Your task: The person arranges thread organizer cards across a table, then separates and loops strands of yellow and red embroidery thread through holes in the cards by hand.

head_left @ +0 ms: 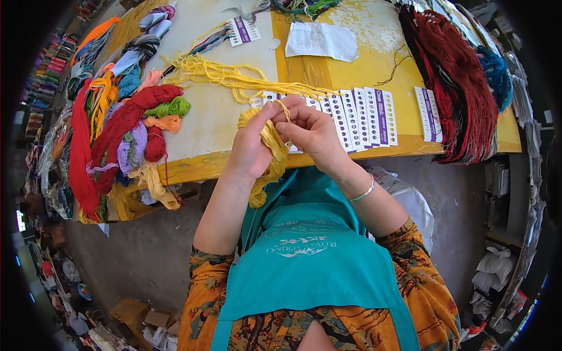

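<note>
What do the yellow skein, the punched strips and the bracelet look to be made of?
Yellow skein: soft thread, fibre uncertain, slightly glossy; loose strands show. Punched strips: probably stiff card, smooth and printed purple on white, lying flat. Bracelet: likely polished, silvery metal, judging by its shine.

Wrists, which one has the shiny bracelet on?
The person's right wrist: a silvery bracelet goes round it. The left wrist is bare.

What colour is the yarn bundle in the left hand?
The yarn bundle in the left hand is yellow, best seen in the head view.
</note>
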The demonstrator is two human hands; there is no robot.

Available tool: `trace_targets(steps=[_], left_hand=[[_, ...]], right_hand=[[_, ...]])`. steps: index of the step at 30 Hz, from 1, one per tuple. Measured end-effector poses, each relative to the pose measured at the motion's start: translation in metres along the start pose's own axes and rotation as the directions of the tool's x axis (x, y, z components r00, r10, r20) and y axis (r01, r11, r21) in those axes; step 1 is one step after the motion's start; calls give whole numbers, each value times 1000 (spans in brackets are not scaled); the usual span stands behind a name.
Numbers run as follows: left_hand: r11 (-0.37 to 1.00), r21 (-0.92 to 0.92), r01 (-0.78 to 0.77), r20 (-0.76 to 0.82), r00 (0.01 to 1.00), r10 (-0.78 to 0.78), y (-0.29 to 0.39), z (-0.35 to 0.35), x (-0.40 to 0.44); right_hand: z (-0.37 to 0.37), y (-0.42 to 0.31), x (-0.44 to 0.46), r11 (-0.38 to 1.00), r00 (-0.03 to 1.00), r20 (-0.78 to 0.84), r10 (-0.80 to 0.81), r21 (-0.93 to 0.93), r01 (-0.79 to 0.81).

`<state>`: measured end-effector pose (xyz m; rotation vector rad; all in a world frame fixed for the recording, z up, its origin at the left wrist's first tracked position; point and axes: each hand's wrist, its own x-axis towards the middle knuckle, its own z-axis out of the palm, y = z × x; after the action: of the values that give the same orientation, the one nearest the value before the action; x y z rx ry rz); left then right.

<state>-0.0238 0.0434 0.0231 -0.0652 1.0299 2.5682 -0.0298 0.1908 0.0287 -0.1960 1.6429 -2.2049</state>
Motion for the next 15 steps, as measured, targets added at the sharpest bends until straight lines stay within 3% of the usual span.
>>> trace_targets(steps=[4, 6, 15], left_hand=[[999, -42, -1, 18, 1000, 2, 1, 2, 0], [999, -50, -5, 24, 1000, 6, 2, -1, -1], [999, 36, -30, -4, 1000, 30, 4, -6, 1]], right_hand=[[3, 6, 1, 999, 999, -24, -47, 11, 47], [-2, 6, 0, 996, 999, -12, 37, 81, -36], [-3, 7, -1, 982, 999, -31, 35, 184, -28]])
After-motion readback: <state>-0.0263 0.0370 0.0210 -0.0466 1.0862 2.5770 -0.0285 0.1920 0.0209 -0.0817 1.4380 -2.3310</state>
